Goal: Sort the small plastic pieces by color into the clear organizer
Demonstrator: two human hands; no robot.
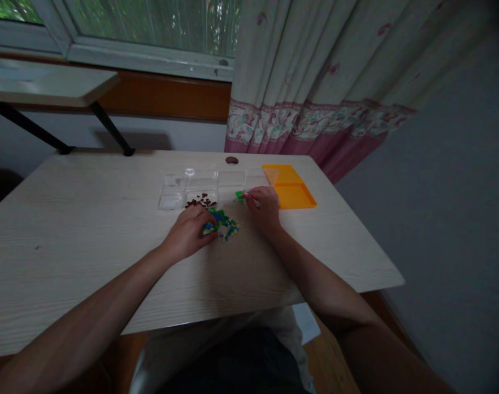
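Steady the left hand against the mixed pieces at its 3 o'clock and pinch lightly with the right hand, green pieces at its 10 o'clock, both grips indiscernible.

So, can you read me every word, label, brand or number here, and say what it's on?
None can be read.
Small coloured pieces: too small to tell whether they are marked.
Clear compartment tray and orange tray: no legible text.
Curtain: only a pattern, no words.
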